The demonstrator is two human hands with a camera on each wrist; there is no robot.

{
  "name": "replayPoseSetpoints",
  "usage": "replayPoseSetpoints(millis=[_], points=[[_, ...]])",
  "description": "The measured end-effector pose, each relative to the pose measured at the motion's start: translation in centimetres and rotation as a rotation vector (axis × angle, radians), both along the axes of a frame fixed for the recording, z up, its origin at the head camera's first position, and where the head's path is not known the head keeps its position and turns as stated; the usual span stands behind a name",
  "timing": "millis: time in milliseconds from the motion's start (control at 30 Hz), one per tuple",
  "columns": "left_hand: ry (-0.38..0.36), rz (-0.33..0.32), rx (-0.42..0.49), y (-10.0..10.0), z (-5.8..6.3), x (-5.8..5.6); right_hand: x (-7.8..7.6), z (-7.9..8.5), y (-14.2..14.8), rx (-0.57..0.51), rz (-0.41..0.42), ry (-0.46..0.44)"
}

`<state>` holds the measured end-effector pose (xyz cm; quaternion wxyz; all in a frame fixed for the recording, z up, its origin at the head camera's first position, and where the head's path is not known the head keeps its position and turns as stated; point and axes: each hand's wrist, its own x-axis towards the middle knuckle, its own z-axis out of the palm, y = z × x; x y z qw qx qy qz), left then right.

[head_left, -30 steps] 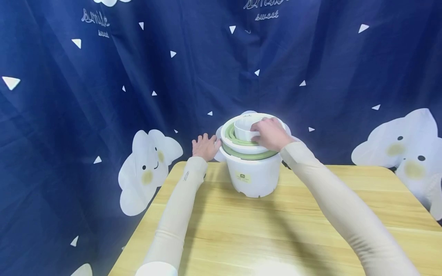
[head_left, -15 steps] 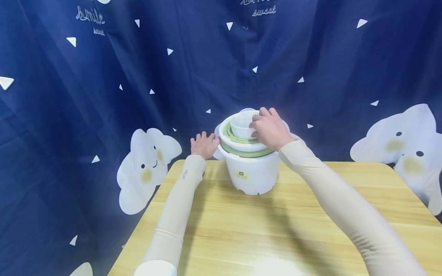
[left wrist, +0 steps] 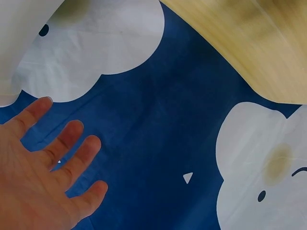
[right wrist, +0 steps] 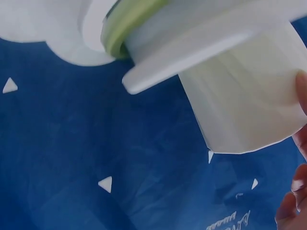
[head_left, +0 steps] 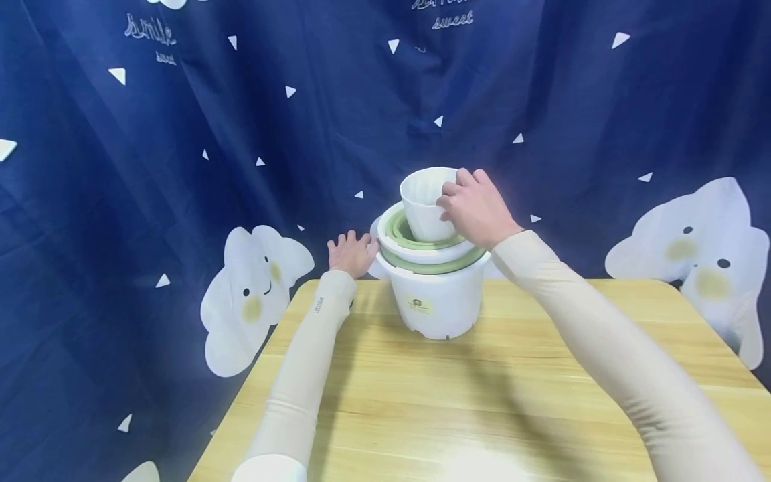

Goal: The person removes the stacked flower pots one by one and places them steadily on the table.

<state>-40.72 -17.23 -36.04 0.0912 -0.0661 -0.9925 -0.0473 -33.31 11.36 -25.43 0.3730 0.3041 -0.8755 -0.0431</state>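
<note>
In the head view, a stack of nested white and green plant pots stands at the table's far side. The biggest, a white pot [head_left: 436, 308] with a small yellow label, is at the bottom. My right hand [head_left: 480, 209] pinches the rim of the small white pot [head_left: 430, 224], which sticks up well out of the green and white rims [head_left: 421, 256] around it. Its lower end is hidden inside the stack. At the stack's left side, my left hand [head_left: 351, 254] has spread fingers, with the thumb right by the big pot's rim. Those fingers [left wrist: 79, 158] look straight in the left wrist view.
The pots stand on a light wooden table [head_left: 397, 402] near its back edge. Behind hangs a dark blue curtain [head_left: 337, 120] with white clouds and triangles, close to the table's far and left edges.
My right hand has raised the small white pot partway up out of the stack, from sitting low among the rims. The left hand stays beside the stack.
</note>
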Motion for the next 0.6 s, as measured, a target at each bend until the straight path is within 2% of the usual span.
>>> replayPoseSetpoints(millis=[233,433,600], points=[[0.004,0.005,-0.006,-0.1,0.0,-0.4,0.3,2.0,1.6,-0.040,-0.030,0.048],[0.006,0.007,-0.016,-0.2,0.0,-0.4,0.5,3.5,3.5,-0.094,-0.066,0.097],[0.011,0.013,-0.024,-0.4,0.2,-0.2,0.6,4.2,5.2,-0.122,-0.123,0.087]])
